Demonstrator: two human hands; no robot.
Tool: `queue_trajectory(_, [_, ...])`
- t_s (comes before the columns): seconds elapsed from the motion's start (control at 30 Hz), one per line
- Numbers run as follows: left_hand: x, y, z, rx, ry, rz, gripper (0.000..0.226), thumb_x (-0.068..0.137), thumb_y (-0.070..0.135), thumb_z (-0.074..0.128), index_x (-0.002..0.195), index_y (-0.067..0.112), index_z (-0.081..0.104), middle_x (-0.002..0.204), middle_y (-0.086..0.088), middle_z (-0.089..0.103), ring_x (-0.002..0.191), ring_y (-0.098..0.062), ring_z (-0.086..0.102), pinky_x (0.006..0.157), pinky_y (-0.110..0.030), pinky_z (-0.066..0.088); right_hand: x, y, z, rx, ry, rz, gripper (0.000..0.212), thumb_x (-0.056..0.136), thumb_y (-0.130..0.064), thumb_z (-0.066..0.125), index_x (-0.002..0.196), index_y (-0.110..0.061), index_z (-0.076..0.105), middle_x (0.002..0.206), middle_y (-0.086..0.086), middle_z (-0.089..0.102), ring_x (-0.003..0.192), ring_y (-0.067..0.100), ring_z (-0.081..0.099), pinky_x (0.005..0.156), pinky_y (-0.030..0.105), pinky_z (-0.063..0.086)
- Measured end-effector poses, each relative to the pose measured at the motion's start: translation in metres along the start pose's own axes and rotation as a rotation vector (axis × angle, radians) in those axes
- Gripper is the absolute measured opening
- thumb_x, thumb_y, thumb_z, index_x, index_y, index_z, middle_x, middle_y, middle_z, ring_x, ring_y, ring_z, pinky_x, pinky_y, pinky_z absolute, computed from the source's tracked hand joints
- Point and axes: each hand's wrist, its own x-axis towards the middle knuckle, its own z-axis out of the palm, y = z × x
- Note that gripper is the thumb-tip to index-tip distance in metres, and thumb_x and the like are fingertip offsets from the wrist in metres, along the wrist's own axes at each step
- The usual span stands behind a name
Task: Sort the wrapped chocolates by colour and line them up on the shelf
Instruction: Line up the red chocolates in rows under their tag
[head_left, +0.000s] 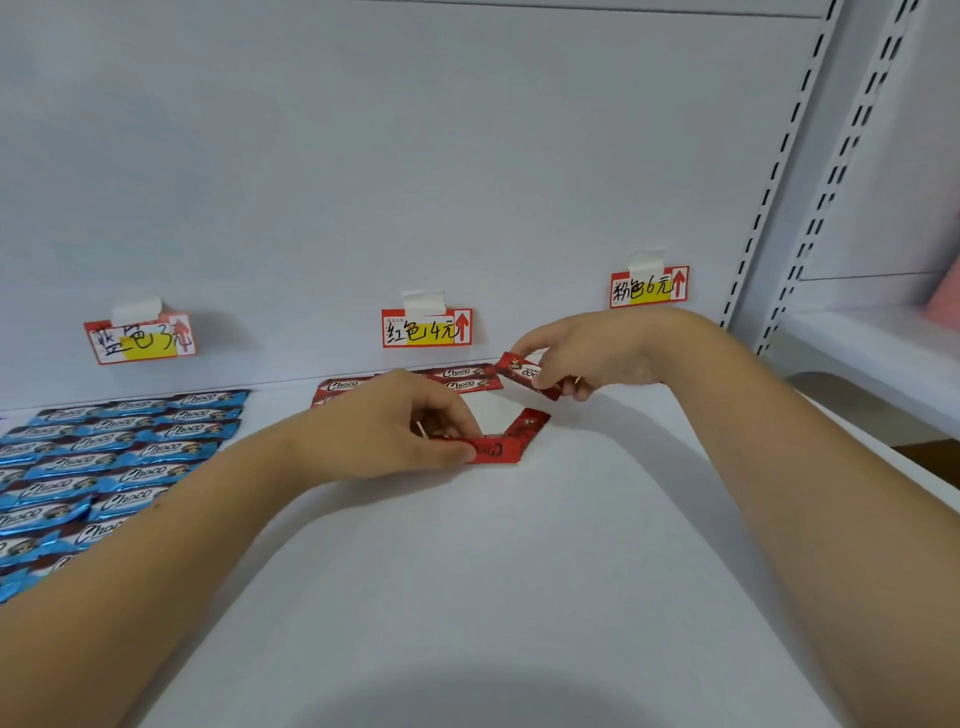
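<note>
Red foil chocolates (497, 448) pinched in both hands, "Choco" lettering.

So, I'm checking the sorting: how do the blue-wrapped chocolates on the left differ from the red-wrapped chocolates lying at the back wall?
The blue-wrapped chocolates have blue foil wrappers; the red-wrapped chocolates have red ones. The blue ones fill several rows running toward the front of the white shelf; the red ones are only a few, close to the back wall. The blue ones lie below the left price tag, the red ones below the middle price tag. Both lie flat and read "Choco".
</note>
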Motion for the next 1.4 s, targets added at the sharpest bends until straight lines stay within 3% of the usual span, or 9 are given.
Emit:
queue_trajectory(0.1, [-0.001, -0.004, -0.007, -0.034, 0.053, -0.021, 0.010, 0.087, 0.017, 0.072, 0.086, 0.027, 0.074, 0.085, 0.008, 0.072, 0.072, -0.001, 0.061, 0.072, -0.021, 0.052, 0.004, -0.004, 0.008, 0.056, 0.002, -0.016, 0.022, 0.094, -0.007, 0.048, 0.110, -0.004, 0.062, 0.082, 0.005, 0.051, 0.066, 0.015, 0.045, 0.061, 0.025, 0.041])
queue_trajectory(0.27, [-0.003, -0.015, -0.014, 0.102, 0.036, 0.000, 0.014, 0.078, 0.027, 0.081, 0.085, 0.031, 0.070, 0.086, 0.013, 0.068, 0.077, -0.003, 0.058, 0.072, -0.016, 0.045, 0.006, -0.008, 0.013, 0.043, 0.054, -0.082, 0.019, 0.094, -0.019, 0.055, 0.105, -0.010, 0.067, 0.093, 0.004, 0.067, 0.078, 0.012, 0.051, 0.066, 0.025, 0.034])
queue_trajectory(0.4, [-0.006, -0.016, -0.022, 0.162, -0.040, -0.067, 0.030, 0.073, 0.042, 0.083, 0.098, 0.039, 0.068, 0.094, 0.017, 0.063, 0.089, -0.005, 0.055, 0.080, -0.022, 0.047, 0.008, -0.006, 0.014, 0.150, 0.039, -0.123, 0.005, 0.090, -0.009, 0.063, 0.089, -0.014, 0.065, 0.079, 0.001, 0.059, 0.073, 0.012, 0.048, 0.061, 0.022, 0.037])
queue_trajectory(0.53, [-0.007, -0.016, -0.023, 0.157, -0.073, -0.084, 0.023, 0.076, 0.042, 0.081, 0.097, 0.040, 0.071, 0.091, 0.016, 0.062, 0.087, -0.009, 0.054, 0.083, -0.032, 0.047, 0.012, -0.005, 0.019, 0.304, 0.028, -0.161, 0.028, 0.088, 0.002, 0.064, 0.112, -0.012, 0.065, 0.083, 0.009, 0.066, 0.067, 0.016, 0.060, 0.057, 0.021, 0.051])
queue_trajectory(0.67, [-0.006, -0.015, -0.022, 0.175, -0.068, -0.081, 0.016, 0.077, 0.039, 0.080, 0.091, 0.037, 0.072, 0.088, 0.017, 0.062, 0.084, -0.007, 0.053, 0.079, -0.030, 0.047, 0.014, -0.005, 0.023, 0.170, 0.090, -0.213, 0.014, 0.091, -0.007, 0.062, 0.101, -0.013, 0.071, 0.087, 0.001, 0.071, 0.074, 0.012, 0.066, 0.066, 0.023, 0.052])
queue_trajectory(0.77, [-0.008, -0.016, -0.022, 0.189, -0.051, -0.084, 0.014, 0.078, 0.031, 0.080, 0.089, 0.032, 0.071, 0.087, 0.016, 0.063, 0.082, -0.006, 0.055, 0.074, -0.022, 0.045, 0.015, -0.005, 0.024, 0.059, 0.159, -0.252, 0.011, 0.091, -0.016, 0.065, 0.096, -0.015, 0.074, 0.093, -0.002, 0.073, 0.075, 0.005, 0.060, 0.059, 0.009, 0.040])
queue_trajectory(0.97, [-0.009, -0.012, -0.030, -0.015, -0.097, -0.095, 0.015, 0.085, 0.007, 0.072, 0.093, 0.019, 0.070, 0.081, 0.005, 0.069, 0.073, -0.011, 0.058, 0.068, -0.016, 0.045, 0.018, -0.002, 0.025, -0.051, 0.171, -0.320, 0.008, 0.087, -0.014, 0.070, 0.093, -0.018, 0.074, 0.097, 0.001, 0.075, 0.094, 0.016, 0.068, 0.079, 0.018, 0.050])
queue_trajectory(1.23, [-0.008, -0.013, -0.037, -0.332, 0.135, -0.107, 0.015, 0.092, 0.014, 0.064, 0.103, 0.009, 0.073, 0.102, -0.006, 0.076, 0.099, -0.020, 0.071, 0.094, -0.027, 0.054, 0.026, 0.004, 0.027, -0.122, 0.120, -0.318, 0.004, 0.087, -0.019, 0.072, 0.091, -0.019, 0.073, 0.092, -0.003, 0.074, 0.078, 0.004, 0.065, 0.083, 0.024, 0.050])
queue_trajectory(1.4, [-0.007, -0.011, -0.039, -0.370, 0.154, -0.153, 0.013, 0.093, 0.011, 0.062, 0.101, 0.011, 0.072, 0.097, -0.005, 0.076, 0.087, -0.013, 0.072, 0.079, -0.017, 0.056, 0.037, 0.003, 0.035, -0.029, 0.269, -0.413, 0.012, 0.086, -0.016, 0.071, 0.081, -0.026, 0.068, 0.084, -0.006, 0.071, 0.074, 0.003, 0.063, 0.077, 0.022, 0.050])
